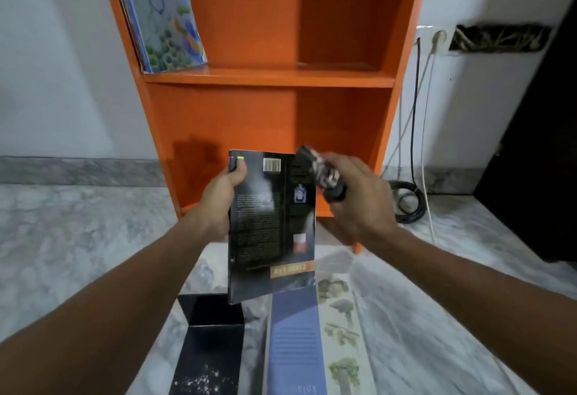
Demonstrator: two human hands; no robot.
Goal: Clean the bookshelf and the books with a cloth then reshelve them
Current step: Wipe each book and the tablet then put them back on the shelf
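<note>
Before the orange wooden bookshelf [268, 77], the left hand [218, 204] grips a dark paperback book [265, 232] upright. The right hand [359, 204] clutches a bunched dark cloth [321, 173] at its top right corner.

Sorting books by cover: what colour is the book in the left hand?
The book is black; head view.

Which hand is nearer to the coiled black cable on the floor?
Right. The right hand, gripping the cloth, is just left of the cable. The left hand, holding the dark book, is farther left.
</note>
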